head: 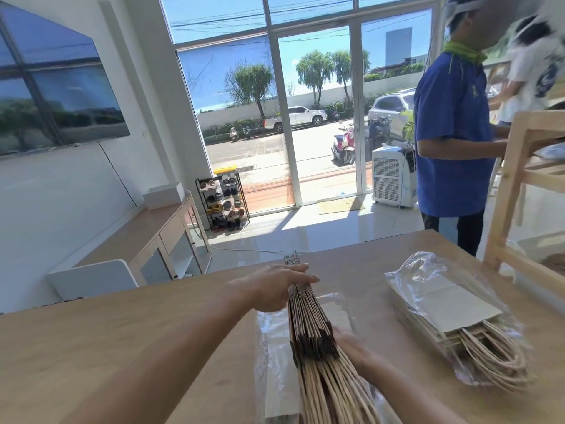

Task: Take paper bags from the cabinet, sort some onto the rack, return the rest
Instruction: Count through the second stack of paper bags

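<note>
A thick stack of flat brown paper bags [308,319] stands on edge on the wooden table [128,341], its twine handles pointing toward me. My left hand [272,286] presses against the stack's left side near the far end, fingers laid over the top. My right hand [354,347] is flat against the right side near the handles, partly hidden by the bags. An empty clear plastic sleeve [269,347] lies under the stack. A second bundle of paper bags [452,313], still in clear plastic, lies flat to the right. The wooden rack [513,185] stands at the right edge.
A person in a blue shirt [452,133] stands by the rack beyond the table's far right corner, another person behind. A low cabinet [171,237] runs along the left wall under a wall screen. Shoe rack [223,203] and white cooler unit [393,175] stand by the glass doors.
</note>
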A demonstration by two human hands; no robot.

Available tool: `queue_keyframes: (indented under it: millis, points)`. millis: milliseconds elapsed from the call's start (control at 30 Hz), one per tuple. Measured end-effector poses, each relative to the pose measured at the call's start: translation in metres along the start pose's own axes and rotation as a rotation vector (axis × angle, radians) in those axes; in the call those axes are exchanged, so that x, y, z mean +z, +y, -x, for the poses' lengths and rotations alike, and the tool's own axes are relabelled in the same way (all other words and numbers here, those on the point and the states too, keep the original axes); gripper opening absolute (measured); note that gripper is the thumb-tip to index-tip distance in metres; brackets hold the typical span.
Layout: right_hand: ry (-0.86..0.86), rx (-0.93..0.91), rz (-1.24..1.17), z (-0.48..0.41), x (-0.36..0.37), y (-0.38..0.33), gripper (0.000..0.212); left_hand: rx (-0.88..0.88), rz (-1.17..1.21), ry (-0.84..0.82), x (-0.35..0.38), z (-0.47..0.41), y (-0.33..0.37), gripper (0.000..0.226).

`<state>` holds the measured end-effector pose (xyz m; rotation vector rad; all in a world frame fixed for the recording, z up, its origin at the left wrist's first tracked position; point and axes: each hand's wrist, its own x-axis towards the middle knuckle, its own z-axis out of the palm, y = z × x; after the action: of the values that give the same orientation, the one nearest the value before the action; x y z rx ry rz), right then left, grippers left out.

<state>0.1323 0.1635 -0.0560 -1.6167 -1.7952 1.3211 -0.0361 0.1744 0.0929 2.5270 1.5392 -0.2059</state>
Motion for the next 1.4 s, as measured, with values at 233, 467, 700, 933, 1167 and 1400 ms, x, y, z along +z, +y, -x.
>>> queue_keyframes:
  millis: [233, 467, 700, 933, 1167, 1400]
  points:
    - [-0.030, 0.009, -0.026, 0.013, -0.004, 0.006, 0.038, 0.157, -0.300, 0.028, 0.011, -0.021, 0.000, 0.056]
    - [-0.031, -0.049, -0.283, 0.021, -0.005, 0.017, 0.011, 0.215, -0.268, 0.073, 0.009, -0.039, 0.010, 0.032]
    - [0.122, -0.099, -0.449, 0.044, -0.030, 0.008, 0.045, 0.060, 0.054, 0.342, 0.008, -0.038, -0.019, 0.021]
    - [0.128, -0.190, -0.700, 0.043, -0.068, -0.021, 0.048, -0.317, 0.699, 0.533, 0.001, -0.008, -0.049, 0.024]
    - [0.189, -0.412, -0.677, 0.053, -0.073, -0.070, 0.040, -0.625, 1.336, 0.508, 0.031, 0.007, -0.031, 0.037]
    - [0.269, -0.347, -0.755, 0.011, -0.054, -0.054, 0.093, -0.790, 1.570, 0.481, 0.086, 0.017, -0.005, 0.010]
